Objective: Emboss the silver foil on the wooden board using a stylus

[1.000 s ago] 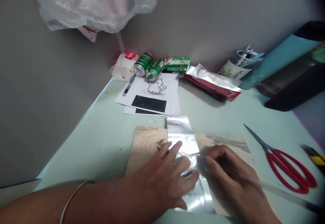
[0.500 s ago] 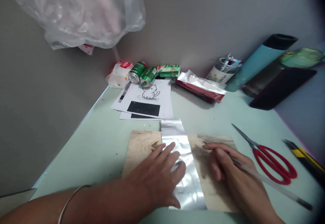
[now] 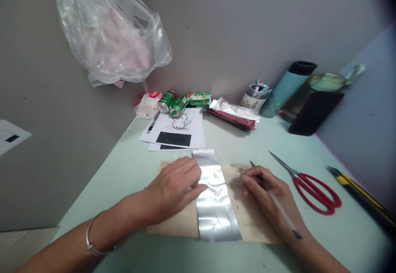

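Note:
A strip of shiny aluminium sheet (image 3: 213, 207), cut from thin metal and slightly creased, lies lengthwise across a pale wooden board (image 3: 176, 226). My left hand (image 3: 175, 186) is curled at the strip's left edge, its thumb stretched over the metal; the fingertips are partly hidden. Over the board's right side, my right hand (image 3: 269, 198) grips a pen (image 3: 280, 209) with a clear barrel. The pen's dark tip points up and away, apart from the strip. Red-handled scissors (image 3: 317, 192) lie right of that hand, blades pointing away.
A yellow-black utility knife (image 3: 355, 190) lies far right. Behind are printed papers (image 3: 196, 135), green cans (image 3: 199, 99), a tissue pack (image 3: 148, 104), a foil packet (image 3: 233, 114), a pen cup (image 3: 254, 100), a blue bottle (image 3: 287, 87) and a dark phone (image 3: 315, 114). A plastic bag (image 3: 114, 38) hangs above.
My left hand has slid left from lying spread on the aluminium strip to curling at its edge. My right hand keeps the pen, now tilted more steeply. The whole view has shifted.

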The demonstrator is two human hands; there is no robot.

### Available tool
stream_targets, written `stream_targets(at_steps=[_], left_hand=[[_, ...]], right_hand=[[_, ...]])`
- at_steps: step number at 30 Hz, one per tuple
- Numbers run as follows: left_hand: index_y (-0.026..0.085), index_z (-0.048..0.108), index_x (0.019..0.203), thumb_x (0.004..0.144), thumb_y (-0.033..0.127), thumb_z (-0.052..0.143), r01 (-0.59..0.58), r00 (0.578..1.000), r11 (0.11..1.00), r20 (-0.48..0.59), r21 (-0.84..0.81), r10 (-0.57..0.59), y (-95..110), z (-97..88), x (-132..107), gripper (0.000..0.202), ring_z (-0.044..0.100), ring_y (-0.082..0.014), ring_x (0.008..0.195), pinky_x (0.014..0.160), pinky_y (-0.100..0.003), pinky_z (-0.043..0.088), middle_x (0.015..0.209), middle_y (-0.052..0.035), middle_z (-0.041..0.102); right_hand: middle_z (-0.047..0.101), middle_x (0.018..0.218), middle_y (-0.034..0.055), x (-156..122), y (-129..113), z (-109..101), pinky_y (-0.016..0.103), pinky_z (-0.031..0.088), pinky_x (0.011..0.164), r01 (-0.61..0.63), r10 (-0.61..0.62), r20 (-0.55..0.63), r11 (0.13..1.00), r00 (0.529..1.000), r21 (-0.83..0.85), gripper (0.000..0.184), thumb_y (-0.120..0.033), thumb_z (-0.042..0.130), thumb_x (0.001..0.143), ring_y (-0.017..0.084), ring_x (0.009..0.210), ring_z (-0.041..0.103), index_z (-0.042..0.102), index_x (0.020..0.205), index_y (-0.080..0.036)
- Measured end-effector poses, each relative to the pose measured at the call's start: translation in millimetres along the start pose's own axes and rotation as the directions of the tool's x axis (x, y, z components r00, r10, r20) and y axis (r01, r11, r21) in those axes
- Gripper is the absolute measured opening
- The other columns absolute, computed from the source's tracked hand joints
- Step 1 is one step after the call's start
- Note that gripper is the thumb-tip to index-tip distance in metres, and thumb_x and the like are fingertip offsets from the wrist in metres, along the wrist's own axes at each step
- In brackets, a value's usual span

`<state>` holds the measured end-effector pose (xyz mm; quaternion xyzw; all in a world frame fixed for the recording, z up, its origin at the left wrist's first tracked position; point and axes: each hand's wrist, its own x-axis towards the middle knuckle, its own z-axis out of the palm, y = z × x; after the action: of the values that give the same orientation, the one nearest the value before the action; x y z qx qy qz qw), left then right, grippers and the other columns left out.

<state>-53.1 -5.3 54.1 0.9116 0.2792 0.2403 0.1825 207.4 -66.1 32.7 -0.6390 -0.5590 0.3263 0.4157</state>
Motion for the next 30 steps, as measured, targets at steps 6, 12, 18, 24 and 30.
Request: stream_targets(at_steps=[6, 12, 18, 24, 30], left_hand=[[0.021, 0.047, 0.095, 0.096, 0.026, 0.062, 0.041, 0.997, 0.997, 0.071, -0.061, -0.037, -1, 1.4, -5, 0.015, 0.055, -0.0188, 0.090, 0.076, -0.031, 0.049, 0.099, -0.0033, 0.058], [0.021, 0.046, 0.101, 0.084, 0.034, 0.081, 0.039, 0.983, 0.996, 0.183, -0.081, -0.024, 3, 13.2, -15, 0.041, 0.054, -0.0261, 0.118, 0.093, -0.037, 0.052, 0.119, -0.0090, 0.057], [0.020, 0.046, 0.110, 0.079, 0.033, 0.086, 0.040, 0.982, 0.996, 0.190, -0.078, -0.025, 6, 27.5, -22, 0.052, 0.040, -0.0335, 0.140, 0.108, -0.048, 0.046, 0.140, -0.0179, 0.047], [0.019, 0.048, 0.113, 0.078, 0.038, 0.087, 0.045, 0.982, 0.994, 0.188, -0.102, -0.025, 3, 34.3, -24, 0.056, 0.037, -0.0330, 0.144, 0.110, -0.048, 0.045, 0.142, -0.0193, 0.049], [0.018, 0.049, 0.113, 0.078, 0.041, 0.087, 0.044, 0.982, 0.993, 0.185, -0.109, -0.023, 0, 35.6, -23, 0.056, 0.037, -0.0342, 0.145, 0.113, -0.052, 0.042, 0.142, -0.0191, 0.050]], right_hand=[[0.070, 0.128, 0.0080, 5, 22, -18, 0.041, 0.053, 0.096, 0.436, -0.334, 0.307, 0.816, 0.891, -0.378, 0.056, -0.034, 0.079, 0.078, 0.029, 0.116, 0.065, 0.062, 0.132, -0.030], [0.071, 0.116, 0.0185, 20, 36, -40, 0.062, 0.039, 0.100, 0.279, -0.374, -0.074, 0.796, 0.925, -0.537, 0.028, -0.034, 0.054, 0.095, 0.041, 0.117, 0.060, 0.065, 0.118, -0.021], [0.077, 0.098, 0.0070, 4, 17, -32, 0.037, 0.055, 0.074, 0.208, -0.258, -0.076, 0.896, 0.963, -0.393, 0.032, -0.044, 0.044, 0.103, 0.024, 0.084, 0.073, 0.059, 0.124, -0.025], [0.067, 0.078, 0.0028, -8, -5, -14, 0.031, 0.051, 0.069, 0.276, -0.261, 0.102, 0.944, 0.960, -0.182, 0.046, -0.049, 0.037, 0.104, 0.020, 0.073, 0.065, 0.075, 0.099, -0.025], [0.073, 0.083, 0.0014, -10, -16, 7, 0.028, 0.052, 0.073, 0.081, -0.078, 0.214, 0.997, 0.974, -0.004, 0.028, -0.044, 0.057, 0.095, 0.021, 0.079, 0.067, 0.076, 0.085, -0.025]])
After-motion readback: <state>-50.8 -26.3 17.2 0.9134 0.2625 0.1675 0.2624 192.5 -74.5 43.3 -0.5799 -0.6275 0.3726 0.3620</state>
